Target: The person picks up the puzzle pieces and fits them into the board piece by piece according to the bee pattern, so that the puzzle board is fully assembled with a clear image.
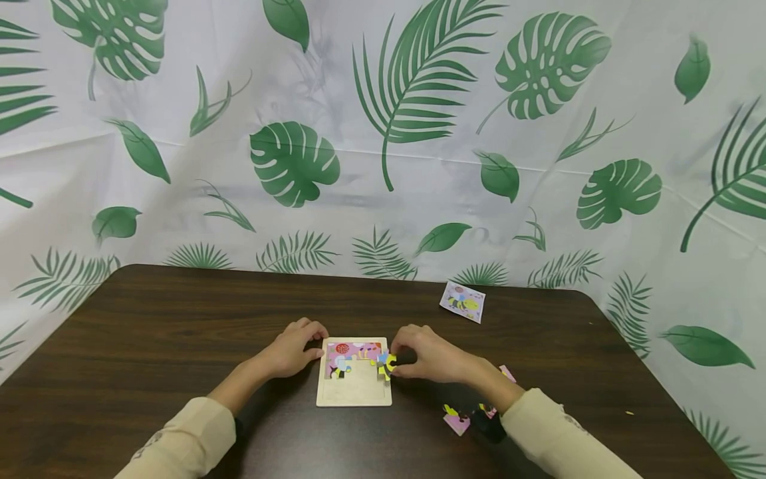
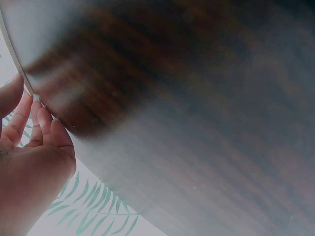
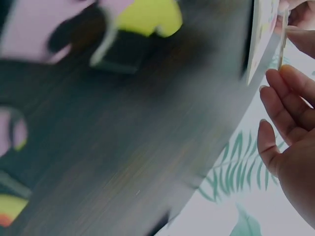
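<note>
A square wooden puzzle board lies on the table, its upper part filled with pink, printed pieces and its lower part bare wood. My left hand holds the board's left side, with thumb and index finger at the edge near the upper left corner. In the left wrist view, that hand has its fingertips against the thin board edge. With my right hand I pinch a yellow, black and blue puzzle piece over the board's right side. The right wrist view shows this piece edge-on between thumb and fingers.
Loose puzzle pieces lie near the right forearm, some partly hidden by it. A printed bee picture card lies at the back right of the dark wooden table. Behind hangs a white leaf-patterned cloth.
</note>
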`<act>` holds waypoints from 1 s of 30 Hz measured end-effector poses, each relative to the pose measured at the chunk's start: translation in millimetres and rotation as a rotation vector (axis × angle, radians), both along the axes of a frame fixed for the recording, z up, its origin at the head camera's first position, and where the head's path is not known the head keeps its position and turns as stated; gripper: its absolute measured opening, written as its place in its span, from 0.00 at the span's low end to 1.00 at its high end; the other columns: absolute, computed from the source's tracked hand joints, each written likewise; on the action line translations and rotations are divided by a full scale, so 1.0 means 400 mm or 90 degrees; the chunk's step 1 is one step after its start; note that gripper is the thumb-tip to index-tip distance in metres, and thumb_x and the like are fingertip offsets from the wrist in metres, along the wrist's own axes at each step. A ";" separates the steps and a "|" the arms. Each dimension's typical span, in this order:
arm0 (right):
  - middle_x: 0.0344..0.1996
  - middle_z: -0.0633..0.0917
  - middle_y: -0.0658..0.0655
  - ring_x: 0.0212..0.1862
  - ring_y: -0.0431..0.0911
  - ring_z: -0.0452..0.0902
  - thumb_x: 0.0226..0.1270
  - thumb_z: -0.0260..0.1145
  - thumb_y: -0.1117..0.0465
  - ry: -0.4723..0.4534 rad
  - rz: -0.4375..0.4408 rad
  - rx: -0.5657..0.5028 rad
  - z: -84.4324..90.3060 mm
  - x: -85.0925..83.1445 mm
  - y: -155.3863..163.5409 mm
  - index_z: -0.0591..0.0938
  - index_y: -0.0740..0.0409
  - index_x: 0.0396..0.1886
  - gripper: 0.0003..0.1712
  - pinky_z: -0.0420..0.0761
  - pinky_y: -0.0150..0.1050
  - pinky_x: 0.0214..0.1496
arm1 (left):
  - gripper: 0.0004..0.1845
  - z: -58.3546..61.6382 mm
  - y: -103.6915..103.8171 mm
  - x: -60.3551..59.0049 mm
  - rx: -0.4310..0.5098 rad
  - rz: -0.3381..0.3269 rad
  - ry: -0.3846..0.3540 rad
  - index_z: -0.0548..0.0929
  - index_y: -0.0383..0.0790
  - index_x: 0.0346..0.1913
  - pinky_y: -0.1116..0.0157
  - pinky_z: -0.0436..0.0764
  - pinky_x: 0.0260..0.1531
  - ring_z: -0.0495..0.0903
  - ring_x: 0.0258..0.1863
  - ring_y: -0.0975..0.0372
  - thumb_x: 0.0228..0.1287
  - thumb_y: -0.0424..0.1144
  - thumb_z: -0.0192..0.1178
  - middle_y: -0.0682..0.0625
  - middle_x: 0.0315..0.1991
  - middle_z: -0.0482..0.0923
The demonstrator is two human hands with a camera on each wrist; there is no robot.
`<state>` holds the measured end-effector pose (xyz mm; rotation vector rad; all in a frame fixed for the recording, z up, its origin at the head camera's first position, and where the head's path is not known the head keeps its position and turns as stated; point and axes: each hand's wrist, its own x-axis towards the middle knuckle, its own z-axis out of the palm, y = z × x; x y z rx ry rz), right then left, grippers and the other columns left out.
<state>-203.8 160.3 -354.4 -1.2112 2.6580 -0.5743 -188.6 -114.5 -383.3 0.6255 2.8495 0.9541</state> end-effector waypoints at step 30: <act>0.30 0.76 0.48 0.37 0.40 0.66 0.52 0.71 0.58 0.037 -0.008 0.021 -0.024 0.013 -0.127 0.80 0.58 0.32 0.11 0.59 0.37 0.39 | 0.09 0.001 0.001 0.000 -0.008 0.005 -0.006 0.74 0.38 0.42 0.52 0.68 0.44 0.68 0.43 0.52 0.59 0.31 0.59 0.48 0.37 0.68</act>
